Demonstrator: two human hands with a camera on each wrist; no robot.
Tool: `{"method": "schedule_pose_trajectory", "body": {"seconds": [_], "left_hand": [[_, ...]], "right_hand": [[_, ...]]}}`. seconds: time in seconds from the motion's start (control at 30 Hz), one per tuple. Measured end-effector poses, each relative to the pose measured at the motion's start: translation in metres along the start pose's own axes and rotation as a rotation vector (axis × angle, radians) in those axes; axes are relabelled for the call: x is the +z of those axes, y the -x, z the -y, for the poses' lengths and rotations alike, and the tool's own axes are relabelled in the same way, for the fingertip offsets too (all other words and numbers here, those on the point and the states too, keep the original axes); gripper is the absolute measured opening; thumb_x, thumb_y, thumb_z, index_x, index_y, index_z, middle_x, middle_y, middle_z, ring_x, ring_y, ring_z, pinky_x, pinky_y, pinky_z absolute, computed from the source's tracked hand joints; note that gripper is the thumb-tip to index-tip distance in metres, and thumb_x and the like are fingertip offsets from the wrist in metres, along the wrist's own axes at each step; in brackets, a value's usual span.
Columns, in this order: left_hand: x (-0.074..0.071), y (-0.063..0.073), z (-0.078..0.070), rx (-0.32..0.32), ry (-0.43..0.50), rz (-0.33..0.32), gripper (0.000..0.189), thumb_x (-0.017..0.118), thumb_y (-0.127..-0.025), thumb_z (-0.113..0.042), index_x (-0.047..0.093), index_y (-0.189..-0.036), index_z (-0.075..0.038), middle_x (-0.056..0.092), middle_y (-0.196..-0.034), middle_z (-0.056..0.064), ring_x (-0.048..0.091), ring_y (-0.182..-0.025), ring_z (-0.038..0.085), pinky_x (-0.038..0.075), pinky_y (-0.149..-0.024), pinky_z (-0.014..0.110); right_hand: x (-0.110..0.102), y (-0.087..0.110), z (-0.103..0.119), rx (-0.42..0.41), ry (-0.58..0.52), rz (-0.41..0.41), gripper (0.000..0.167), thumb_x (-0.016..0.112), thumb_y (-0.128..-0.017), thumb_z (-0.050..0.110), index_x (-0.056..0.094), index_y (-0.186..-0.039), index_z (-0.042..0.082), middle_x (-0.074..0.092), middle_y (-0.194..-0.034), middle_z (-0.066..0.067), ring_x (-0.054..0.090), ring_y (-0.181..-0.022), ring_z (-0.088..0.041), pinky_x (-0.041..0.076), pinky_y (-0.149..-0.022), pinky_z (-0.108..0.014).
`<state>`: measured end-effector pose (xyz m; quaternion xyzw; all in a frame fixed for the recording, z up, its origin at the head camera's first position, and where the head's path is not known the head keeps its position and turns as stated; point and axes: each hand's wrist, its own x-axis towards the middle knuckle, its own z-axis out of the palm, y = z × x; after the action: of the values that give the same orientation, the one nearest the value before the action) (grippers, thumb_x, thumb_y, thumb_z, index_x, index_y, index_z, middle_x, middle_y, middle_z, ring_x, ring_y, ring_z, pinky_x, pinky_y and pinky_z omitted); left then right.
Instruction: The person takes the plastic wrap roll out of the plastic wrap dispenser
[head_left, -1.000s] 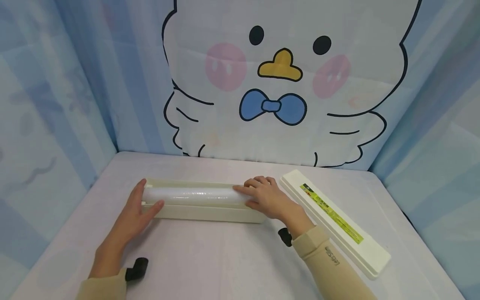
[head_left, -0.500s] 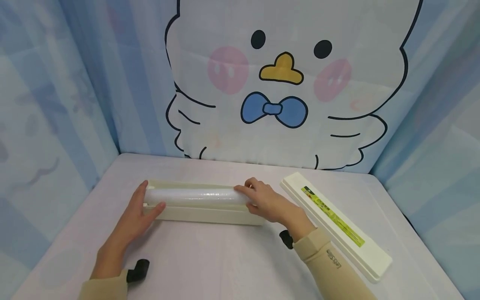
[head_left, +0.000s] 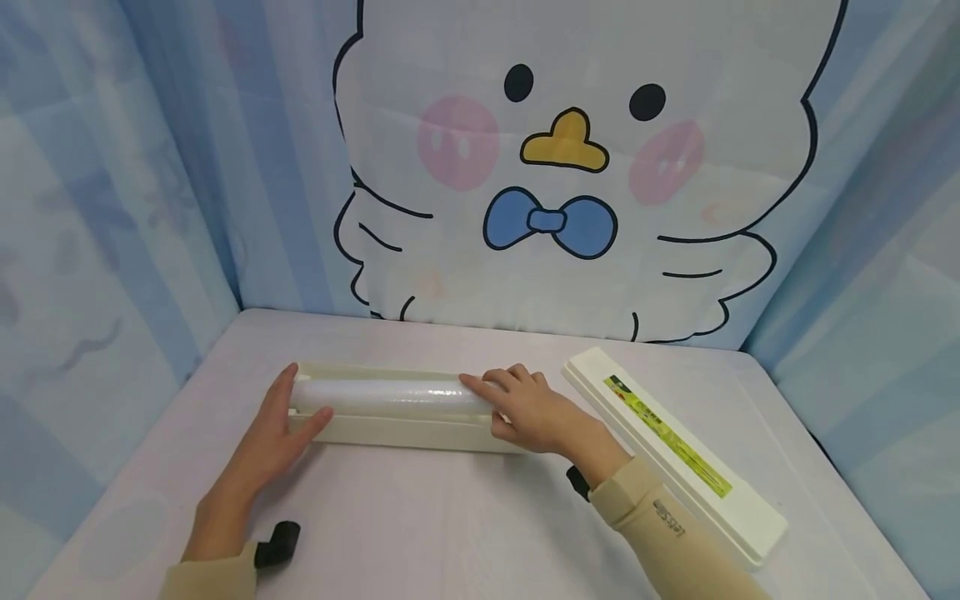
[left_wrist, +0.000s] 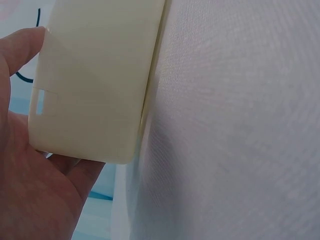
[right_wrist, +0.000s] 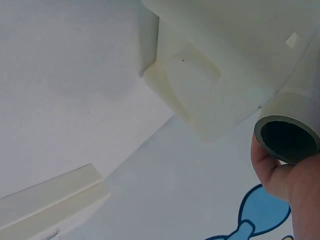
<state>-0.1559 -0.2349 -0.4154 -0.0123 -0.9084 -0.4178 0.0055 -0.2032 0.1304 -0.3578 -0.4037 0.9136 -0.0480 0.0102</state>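
Note:
A long cream dispenser box (head_left: 405,433) lies lengthwise on the table with its top uncovered. Inside it, a shiny whitish roll of plastic wrap (head_left: 382,395) shows. My left hand (head_left: 262,442) grips the box's left end, thumb on the front wall; in the left wrist view that box (left_wrist: 95,90) stands between thumb and fingers. At the other end, my right hand (head_left: 543,412) holds the roll with the index finger along its top. The right wrist view shows the roll's hollow core (right_wrist: 289,137) raised past the box wall (right_wrist: 225,55), fingers curled around the roll's far side.
The cream lid (head_left: 675,450) with a yellow-green label lies slanted on the table, right of the box and close to the right forearm. A curtain (head_left: 555,283) with a cartoon bird hangs behind the table's far edge. Black wrist mounts (head_left: 277,543) stick out from the sleeves.
My right hand has shifted slightly left along the roll's right end. The left hand keeps its grip on the box. The whole head view has drifted down a little.

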Motion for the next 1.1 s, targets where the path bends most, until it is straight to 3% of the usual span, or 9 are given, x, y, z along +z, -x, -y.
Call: {"method": "schedule_pose_trajectory", "body": {"seconds": [0.13,0.47,0.8,1.1], "left_hand": [[-0.001,0.001,0.0,0.0,0.003,0.003,0.098,0.061,-0.1,-0.042,-0.004,-0.159,0.002,0.002,-0.163,0.031,0.008,-0.148,0.051,0.014,-0.113,0.069],[-0.001,-0.001,-0.001,-0.006,-0.003,0.013,0.099,0.061,-0.1,-0.044,-0.004,-0.159,0.002,0.001,-0.163,0.031,0.007,-0.148,0.051,0.013,-0.113,0.07],[-0.002,0.001,0.004,0.055,0.039,-0.013,0.096,0.063,-0.1,-0.038,0.0,-0.158,0.006,0.004,-0.161,0.035,0.007,-0.147,0.053,0.013,-0.113,0.069],[0.0,0.003,0.002,0.042,0.017,-0.034,0.095,0.063,-0.099,-0.039,0.003,-0.158,0.006,0.009,-0.16,0.035,0.013,-0.145,0.055,0.016,-0.112,0.07]], "right_hand": [[0.002,-0.001,-0.001,-0.024,0.01,-0.044,0.057,0.06,-0.103,0.027,0.038,-0.156,0.021,0.05,-0.142,-0.007,0.048,-0.122,-0.03,0.043,-0.093,-0.049],[0.009,-0.002,-0.005,-0.096,0.078,-0.21,0.05,0.061,-0.103,0.026,0.047,-0.151,0.027,0.055,-0.138,-0.002,0.052,-0.111,-0.025,0.043,-0.08,-0.04],[0.011,0.009,-0.006,-0.068,0.07,-0.235,0.052,0.061,-0.103,0.026,0.044,-0.153,0.026,0.053,-0.141,-0.005,0.051,-0.113,-0.028,0.044,-0.082,-0.043],[0.011,0.022,-0.009,-0.043,0.048,-0.274,0.053,0.062,-0.102,0.026,0.045,-0.153,0.027,0.055,-0.14,-0.006,0.051,-0.113,-0.03,0.043,-0.082,-0.045]]}}
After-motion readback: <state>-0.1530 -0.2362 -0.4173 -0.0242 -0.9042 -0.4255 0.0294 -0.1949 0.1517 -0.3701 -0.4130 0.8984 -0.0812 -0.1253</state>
